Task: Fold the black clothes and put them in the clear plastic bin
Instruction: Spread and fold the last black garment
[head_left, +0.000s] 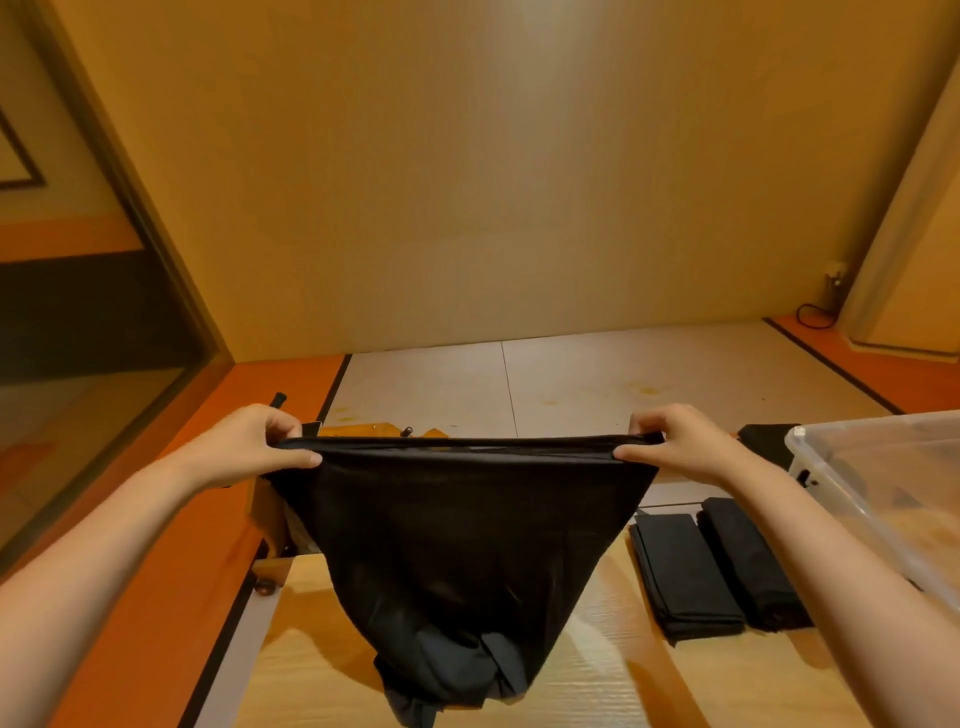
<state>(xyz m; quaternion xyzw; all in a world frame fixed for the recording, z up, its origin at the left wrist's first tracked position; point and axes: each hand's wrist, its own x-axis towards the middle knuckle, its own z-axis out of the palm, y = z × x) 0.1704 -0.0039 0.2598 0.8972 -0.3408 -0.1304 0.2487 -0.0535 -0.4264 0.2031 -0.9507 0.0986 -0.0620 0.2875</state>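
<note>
Because the black garment (457, 545) is pulled taut along its top edge, it hangs as a flat sheet that narrows downward. That looks like a way to shake it straight and find its shape before the first fold.

At the left, the left hand (260, 447) pinches one upper corner. Its thumb (306, 458) lies across the near face of the cloth and the other fingers curl over the top edge behind it, so the grasp is tight and closed on the fabric.

From there the gathered hem runs level across the middle. The body of the garment drops below it, and its crumpled lower end touches the light wooden table (613, 675) near the front edge. It is not yet folded and lies well apart from the bin.

At the right end of the hem, the right hand (685, 441) mirrors the other, with its thumb on the near side and its curled fingers over the top, clamping the opposite corner. Both hands are at the same height, which keeps the edge straight.

Further right, two folded black pieces (685, 571) lie side by side on the table, just beside the near wall of the clear plastic bin (841, 488). They seem to be set there ready to go in. I cannot tell whether the bin holds any clothes. A dark item (763, 441) sits past its far corner, and what it is cannot be made out.
</note>
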